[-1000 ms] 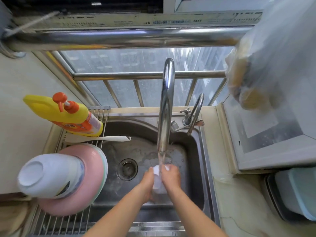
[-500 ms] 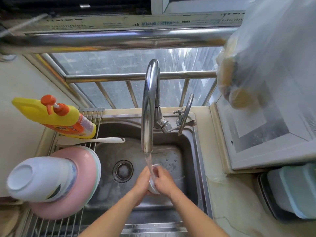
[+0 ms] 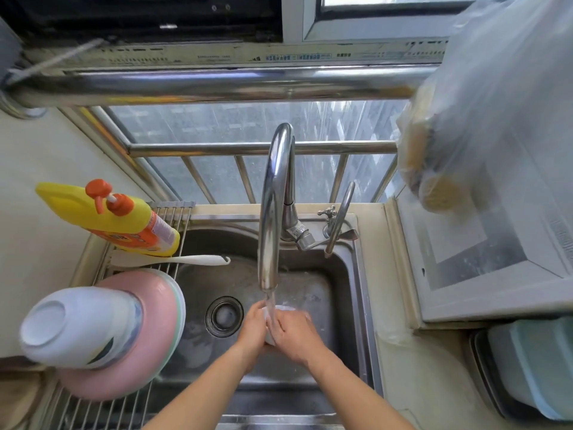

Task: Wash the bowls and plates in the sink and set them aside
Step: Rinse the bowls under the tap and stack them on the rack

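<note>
White small bowl [image 3: 286,310], mostly hidden, held between both hands under the running stream from the faucet [image 3: 274,212]. Left hand [image 3: 255,325] curled round the bowl's left side; right hand [image 3: 294,332] wrapped over its right side and top, fingers bent onto it. Both grasping, neither released. Bowl's tilt not readable.

Stainless sink [image 3: 353,293] below the hands, drain [image 3: 224,316] just left of the left hand. Farther left, on the wire rack [image 3: 102,411]: upturned white bowl [image 3: 77,327] stacked on a pink plate [image 3: 148,346], so some washing apparently done. Beyond those, a white rice paddle [image 3: 186,259] and a yellow dish-soap bottle [image 3: 114,220].

Step in hand, by judgement: rinsing the small bowl.

Tips for doing it well:
- Rotate under the stream so water reaches rim, inside and base, not one spot.
- Rub with right-hand fingers while left hand supports; wet glaze likely slippery, so keep one firm grip at all times.
- Keep low in the sink to limit splash.
- Tip out water before moving left to the rack.
- Set upside down beside the stack, not teetering on top of it.
</note>
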Motion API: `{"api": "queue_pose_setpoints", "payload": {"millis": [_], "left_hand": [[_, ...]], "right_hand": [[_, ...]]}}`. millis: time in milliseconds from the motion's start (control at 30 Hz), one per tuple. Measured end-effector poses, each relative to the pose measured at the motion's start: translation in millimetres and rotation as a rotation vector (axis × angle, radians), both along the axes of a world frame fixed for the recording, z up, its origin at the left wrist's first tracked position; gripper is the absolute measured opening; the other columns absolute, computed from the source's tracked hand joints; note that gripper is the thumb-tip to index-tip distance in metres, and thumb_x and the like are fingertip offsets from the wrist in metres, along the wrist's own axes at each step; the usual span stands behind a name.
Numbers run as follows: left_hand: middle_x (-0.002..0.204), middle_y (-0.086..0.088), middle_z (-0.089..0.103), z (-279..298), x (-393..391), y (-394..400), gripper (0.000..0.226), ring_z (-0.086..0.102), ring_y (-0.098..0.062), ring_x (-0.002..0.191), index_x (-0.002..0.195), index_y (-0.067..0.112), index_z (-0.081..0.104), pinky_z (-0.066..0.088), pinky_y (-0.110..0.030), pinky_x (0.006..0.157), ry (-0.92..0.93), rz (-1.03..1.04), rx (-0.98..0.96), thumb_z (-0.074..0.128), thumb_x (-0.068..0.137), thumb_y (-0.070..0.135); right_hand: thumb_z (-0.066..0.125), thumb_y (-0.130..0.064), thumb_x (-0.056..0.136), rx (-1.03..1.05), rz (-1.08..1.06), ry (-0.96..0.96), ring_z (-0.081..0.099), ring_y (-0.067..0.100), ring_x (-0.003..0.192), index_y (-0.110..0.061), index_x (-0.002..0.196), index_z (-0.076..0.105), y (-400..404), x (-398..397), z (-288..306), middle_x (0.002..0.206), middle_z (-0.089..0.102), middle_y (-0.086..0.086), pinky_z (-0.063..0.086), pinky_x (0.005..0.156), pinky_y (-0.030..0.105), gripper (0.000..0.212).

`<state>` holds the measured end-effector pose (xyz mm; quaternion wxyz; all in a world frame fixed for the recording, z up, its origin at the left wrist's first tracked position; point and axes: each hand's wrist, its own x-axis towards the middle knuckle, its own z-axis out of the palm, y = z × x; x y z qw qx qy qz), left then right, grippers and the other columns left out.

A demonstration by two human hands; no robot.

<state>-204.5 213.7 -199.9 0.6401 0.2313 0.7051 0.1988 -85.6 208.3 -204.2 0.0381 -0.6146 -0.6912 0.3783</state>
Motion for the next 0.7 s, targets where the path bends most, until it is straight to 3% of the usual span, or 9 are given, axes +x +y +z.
{"api": "queue_pose_setpoints", "payload": {"millis": [67, 133, 200, 267, 367, 467, 567, 633, 700], "left_hand": [[0.099, -0.012, 0.076, 0.7, -4.3, 3.9, 0.032, 0.07, -0.028, 0.087, 0.115, 0.013, 0.068, 0.06, -0.04, 0.064, -0.083, 0.151, -0.176, 0.043, 0.1, 0.025], [0.096, -0.018, 0.075, 2.5, -8.4, 4.4, 0.036, 0.071, -0.029, 0.084, 0.117, 0.004, 0.066, 0.06, -0.037, 0.054, -0.174, 0.272, -0.316, 0.04, 0.104, 0.024], [0.095, -0.021, 0.075, 3.0, -13.3, 0.3, 0.04, 0.072, -0.031, 0.082, 0.117, 0.001, 0.066, 0.06, -0.039, 0.054, -0.197, 0.245, -0.398, 0.04, 0.105, 0.028], [0.101, -0.021, 0.074, 5.3, -14.3, -4.3, 0.058, 0.071, -0.032, 0.083, 0.118, 0.001, 0.067, 0.06, -0.043, 0.063, -0.117, 0.031, -0.439, 0.034, 0.104, 0.046], [0.117, -0.006, 0.069, 5.1, -10.6, -8.8, 0.066, 0.065, -0.025, 0.108, 0.121, 0.015, 0.064, 0.053, -0.037, 0.083, 0.067, -0.165, -0.285, 0.019, 0.105, 0.061], [0.113, -0.003, 0.075, 7.5, -9.5, -10.6, 0.053, 0.069, -0.019, 0.108, 0.116, 0.013, 0.071, 0.05, -0.033, 0.097, -0.138, -0.111, -0.082, 0.033, 0.107, 0.05], [0.091, 0.001, 0.075, 11.5, -18.2, -12.9, 0.035, 0.07, -0.015, 0.083, 0.106, 0.012, 0.069, 0.053, -0.028, 0.074, -0.164, -0.152, -0.045, 0.055, 0.098, 0.044], [0.079, 0.002, 0.071, 14.6, -22.4, -13.7, 0.023, 0.065, -0.01, 0.067, 0.106, 0.011, 0.067, 0.048, -0.02, 0.057, -0.159, -0.12, -0.059, 0.051, 0.103, 0.026], [0.082, -0.005, 0.075, 18.0, -28.4, -13.0, 0.027, 0.069, -0.015, 0.067, 0.106, 0.005, 0.069, 0.049, -0.021, 0.053, -0.131, -0.088, -0.088, 0.046, 0.106, 0.019]], "right_hand": [[0.039, -0.058, 0.096, 0.123, -0.147, 0.046, 0.051, 0.019, 0.111, -0.021, 0.108, 0.067, -6.3, 0.4, -3.9, 0.117, 0.058, 0.0, 0.037, 0.098, 0.036, 0.048], [0.048, -0.069, 0.089, 0.003, -0.346, 0.205, 0.045, 0.018, 0.121, -0.024, 0.131, 0.053, -11.0, -0.9, -0.4, 0.132, 0.043, -0.002, 0.038, 0.105, 0.033, 0.061], [0.052, -0.073, 0.088, -0.221, -0.432, 0.283, 0.046, 0.021, 0.129, -0.026, 0.144, 0.039, -12.5, -2.4, -1.6, 0.141, 0.04, 0.0, 0.039, 0.107, 0.034, 0.074], [0.048, -0.078, 0.086, -0.278, -0.434, 0.232, 0.049, 0.022, 0.125, -0.024, 0.139, 0.043, -13.1, -1.6, -0.8, 0.136, 0.046, 0.002, 0.042, 0.103, 0.036, 0.075], [0.034, -0.081, 0.084, -0.244, -0.445, 0.146, 0.052, 0.024, 0.117, -0.021, 0.129, 0.05, -15.1, 0.5, 1.1, 0.126, 0.053, 0.003, 0.045, 0.095, 0.039, 0.076], [0.03, -0.069, 0.095, -0.251, -0.525, 0.171, 0.059, 0.024, 0.107, -0.019, 0.116, 0.061, -11.8, 1.2, -1.6, 0.116, 0.064, 0.005, 0.047, 0.09, 0.041, 0.062], [0.034, -0.045, 0.105, -0.261, -0.588, 0.197, 0.062, 0.034, 0.101, -0.014, 0.1, 0.062, -4.1, 8.9, -4.4, 0.109, 0.069, 0.014, 0.048, 0.087, 0.042, 0.042], [0.038, -0.032, 0.107, -0.24, -0.641, 0.174, 0.061, 0.032, 0.095, -0.013, 0.097, 0.06, -1.2, 19.4, -4.0, 0.106, 0.068, 0.016, 0.046, 0.08, 0.039, 0.03], [0.043, -0.026, 0.105, -0.184, -0.692, 0.166, 0.06, 0.024, 0.089, -0.012, 0.095, 0.061, 2.2, 29.1, 4.5, 0.1, 0.066, 0.01, 0.044, 0.075, 0.035, 0.025]]}}
